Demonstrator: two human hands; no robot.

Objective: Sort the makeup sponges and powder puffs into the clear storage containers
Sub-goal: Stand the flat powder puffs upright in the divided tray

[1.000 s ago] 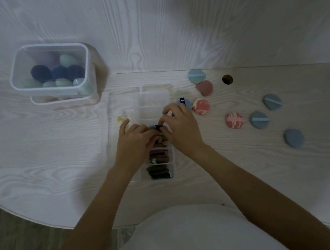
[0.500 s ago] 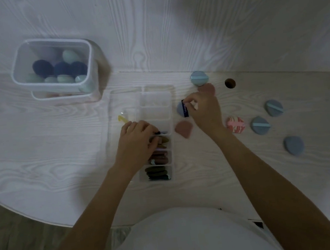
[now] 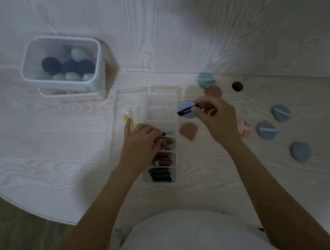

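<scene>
The right hand [image 3: 216,117] pinches a light blue puff [image 3: 185,111] by its dark ribbon, and holds it just beside the right wall of the divided box [image 3: 162,104], next to the empty upper compartments. The left hand [image 3: 139,148] rests over the middle of this box; its fingers are curled onto the puffs [image 3: 163,161] that already stand on edge in the lower compartments, and I think it holds them back, though I cannot tell if it really grips one. To do this step well, the puff should be turned on its edge, like the others, and go down into the free compartment just above the filled ones, while the left hand keeps the packed puffs from springing up. The ribbon grip is thin, so the puff may swing; a slow lowering is safer. Several puffs wait on the table [image 3: 55,141]: a pink one [image 3: 189,131] just beside the box, others further right. The tub [image 3: 61,65] with sponges stands at the far left.
</scene>
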